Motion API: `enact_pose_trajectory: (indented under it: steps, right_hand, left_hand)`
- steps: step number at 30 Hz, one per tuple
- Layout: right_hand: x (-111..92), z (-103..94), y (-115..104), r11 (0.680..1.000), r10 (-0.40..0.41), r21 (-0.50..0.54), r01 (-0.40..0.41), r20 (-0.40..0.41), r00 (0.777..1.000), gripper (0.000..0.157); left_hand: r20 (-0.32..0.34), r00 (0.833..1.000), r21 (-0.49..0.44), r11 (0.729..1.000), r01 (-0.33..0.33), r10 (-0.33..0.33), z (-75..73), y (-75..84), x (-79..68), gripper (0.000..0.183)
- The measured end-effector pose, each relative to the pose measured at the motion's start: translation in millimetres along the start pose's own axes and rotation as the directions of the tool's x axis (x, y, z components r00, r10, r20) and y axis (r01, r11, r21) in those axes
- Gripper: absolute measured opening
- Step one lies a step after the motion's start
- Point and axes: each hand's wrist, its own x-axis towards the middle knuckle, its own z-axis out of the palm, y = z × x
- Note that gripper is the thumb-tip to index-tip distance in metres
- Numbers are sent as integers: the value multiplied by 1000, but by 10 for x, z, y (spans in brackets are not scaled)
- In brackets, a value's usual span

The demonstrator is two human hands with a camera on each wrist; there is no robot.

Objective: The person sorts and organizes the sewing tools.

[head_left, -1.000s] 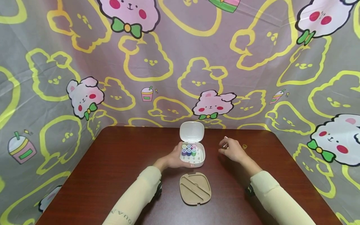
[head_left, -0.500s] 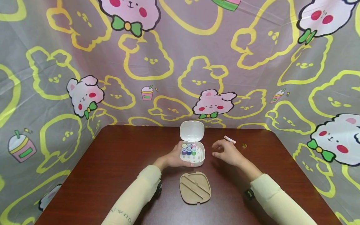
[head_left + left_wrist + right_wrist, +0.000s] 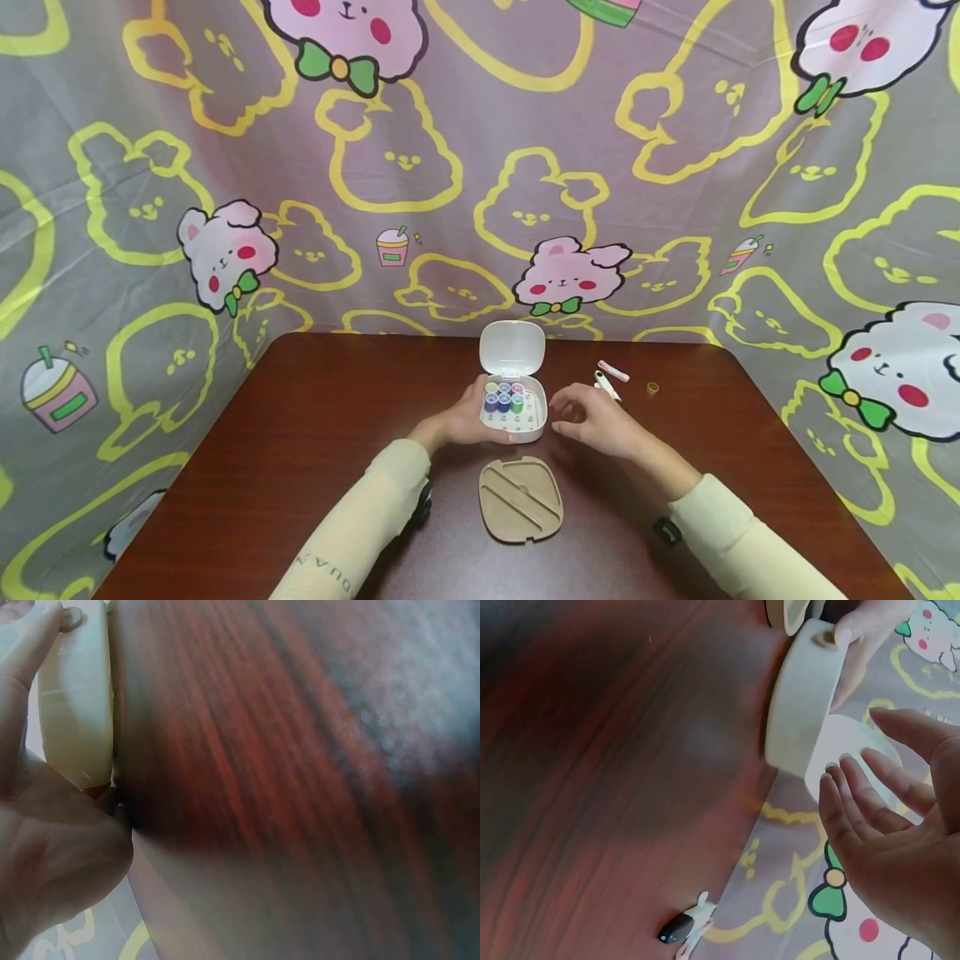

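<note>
A white sewing box (image 3: 529, 425) stands on the table with its lid (image 3: 512, 349) raised. Inside, several thread spools (image 3: 504, 403) in purple, blue, green and paler colours fill the back left part, and bare pegs show in front and to the right. My left hand (image 3: 467, 419) grips the box by its left side, the thumb along the front wall. Just off the box's right wall is my right hand (image 3: 603, 422), its fingers loosely bent. The right wrist view shows this right hand (image 3: 900, 817) with nothing in it.
Toward me lies a beige tray (image 3: 521, 502) with diagonal ridges. Behind my right hand are a small white tool with a dark end (image 3: 606, 385), a pink and white stick (image 3: 613, 371) and a small yellowish ring-shaped piece (image 3: 652, 388). A patterned cloth (image 3: 450, 183) surrounds the table.
My right hand has moved left, away from the pink and white stick and up to the box. The stick and the small white tool now show uncovered. My left hand stays on the box.
</note>
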Motion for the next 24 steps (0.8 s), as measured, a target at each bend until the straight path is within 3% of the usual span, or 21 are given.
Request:
enact_pose_trajectory:
  steps: [8,18,24]
  right_hand:
    - [-36,95,-124,998,-64,3,64,67,996,28]
    - [-61,248,-245,997,-76,29,73,155,985,23]
    - [-76,349,-301,993,-119,14,118,181,976,20]
  left_hand:
    - [-1,1000,8,1000,-14,14,7,-33,23,113]
    - [-1,1000,-5,1000,-26,26,1,-23,5,113]
    - [13,1000,5,1000,1,-1,-12,10,-22,109]
